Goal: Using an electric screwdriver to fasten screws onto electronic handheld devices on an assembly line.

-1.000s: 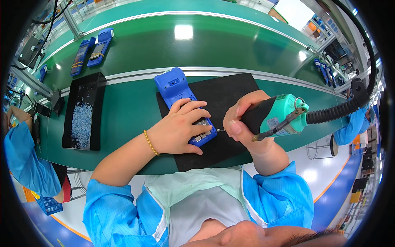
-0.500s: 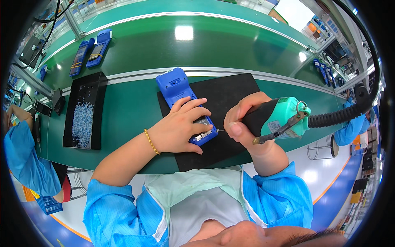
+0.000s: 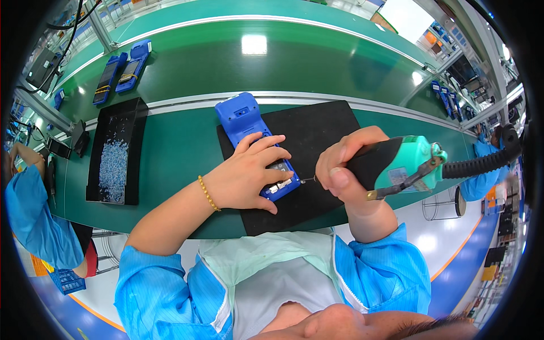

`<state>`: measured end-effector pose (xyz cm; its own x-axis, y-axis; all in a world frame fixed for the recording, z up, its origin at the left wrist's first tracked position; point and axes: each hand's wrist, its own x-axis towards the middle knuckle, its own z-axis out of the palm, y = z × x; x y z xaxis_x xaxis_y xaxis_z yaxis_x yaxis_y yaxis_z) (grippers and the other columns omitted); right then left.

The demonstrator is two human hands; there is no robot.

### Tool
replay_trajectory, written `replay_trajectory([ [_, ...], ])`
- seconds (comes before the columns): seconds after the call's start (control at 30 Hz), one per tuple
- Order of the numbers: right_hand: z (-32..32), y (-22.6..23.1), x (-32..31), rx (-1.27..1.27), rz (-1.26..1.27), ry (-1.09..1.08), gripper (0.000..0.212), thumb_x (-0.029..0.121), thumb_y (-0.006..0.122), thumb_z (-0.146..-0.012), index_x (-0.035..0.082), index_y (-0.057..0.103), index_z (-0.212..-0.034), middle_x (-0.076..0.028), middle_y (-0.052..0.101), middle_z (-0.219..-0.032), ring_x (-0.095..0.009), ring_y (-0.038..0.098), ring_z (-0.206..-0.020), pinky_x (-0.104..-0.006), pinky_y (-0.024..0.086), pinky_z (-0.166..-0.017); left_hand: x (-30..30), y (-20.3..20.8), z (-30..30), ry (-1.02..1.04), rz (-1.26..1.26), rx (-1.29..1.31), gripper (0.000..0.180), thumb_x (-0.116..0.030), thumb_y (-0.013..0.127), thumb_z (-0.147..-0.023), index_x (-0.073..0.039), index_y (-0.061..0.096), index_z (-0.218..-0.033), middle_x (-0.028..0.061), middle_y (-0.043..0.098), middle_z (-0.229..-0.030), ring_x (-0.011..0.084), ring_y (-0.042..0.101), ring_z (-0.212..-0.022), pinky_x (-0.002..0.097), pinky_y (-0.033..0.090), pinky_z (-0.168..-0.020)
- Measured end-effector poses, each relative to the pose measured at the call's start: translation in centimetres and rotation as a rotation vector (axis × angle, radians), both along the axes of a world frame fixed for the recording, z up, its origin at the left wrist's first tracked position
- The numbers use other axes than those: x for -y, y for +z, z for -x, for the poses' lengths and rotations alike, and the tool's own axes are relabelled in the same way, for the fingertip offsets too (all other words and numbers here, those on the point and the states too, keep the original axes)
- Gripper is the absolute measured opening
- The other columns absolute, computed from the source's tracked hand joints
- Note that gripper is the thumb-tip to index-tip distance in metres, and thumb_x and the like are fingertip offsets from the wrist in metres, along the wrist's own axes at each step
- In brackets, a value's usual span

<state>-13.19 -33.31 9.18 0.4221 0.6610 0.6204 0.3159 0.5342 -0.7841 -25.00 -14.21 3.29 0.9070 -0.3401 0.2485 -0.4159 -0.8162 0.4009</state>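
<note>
A blue handheld terminal [image 3: 241,116] lies face down and slanted on a black mat [image 3: 317,124], its opened lower back showing inner parts. Across it rests my left hand [image 3: 246,175], fingers spread and pressed on the casing, a gold bead bracelet at the wrist. My right hand [image 3: 345,164] is wrapped round a green and black electric screwdriver [image 3: 411,164], held level. Its thin bit points left, with the tip by the terminal's lower right corner; whether they touch I cannot tell. Left of the mat, a black tray [image 3: 139,153] holds many tiny blue screw-like pieces [image 3: 114,167].
Two blue terminals [image 3: 109,79] with yellow bands lie on the green conveyor [image 3: 306,62] beyond the metal rail. A ribbed black hose [image 3: 481,163] runs from the screwdriver to the right. A person in a blue sleeve [image 3: 42,209] sits at far left. Stools stand at both sides.
My right hand and the screwdriver have shifted right, and the bit has drawn back along the terminal's corner. My left hand stays put. The banded terminals have slid slightly left.
</note>
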Motion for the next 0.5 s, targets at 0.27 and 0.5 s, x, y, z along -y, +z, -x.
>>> replay_trajectory([
  [0.27,1.2,0.8,-0.4,-0.199,-0.177,0.224,0.030,0.015,0.065,-0.094,0.004,0.048,-0.116,-0.001,0.049,-0.067,-0.010,0.046,-0.045,-0.0270,0.038,-0.043,-1.0,0.2,0.4,-0.064,-0.051,0.009,0.074,-0.041,0.092,-0.058,-0.021,0.069,-0.126,0.0083,0.051,-0.140,0.0349,0.034,-0.145,0.0605,0.020,-0.116],
  [0.5,2.1,1.3,-0.7,-0.288,-0.155,0.185,0.034,0.016,0.070,-0.093,0.008,0.046,-0.114,0.000,0.046,-0.063,-0.012,0.045,-0.046,-0.0294,0.040,-0.046,-1.2,-0.7,0.3,-0.142,0.224,0.185,0.023,-0.025,0.084,-0.074,-0.014,0.075,-0.092,-0.0013,0.066,-0.115,0.0273,0.052,-0.127,0.0512,0.029,-0.108],
])
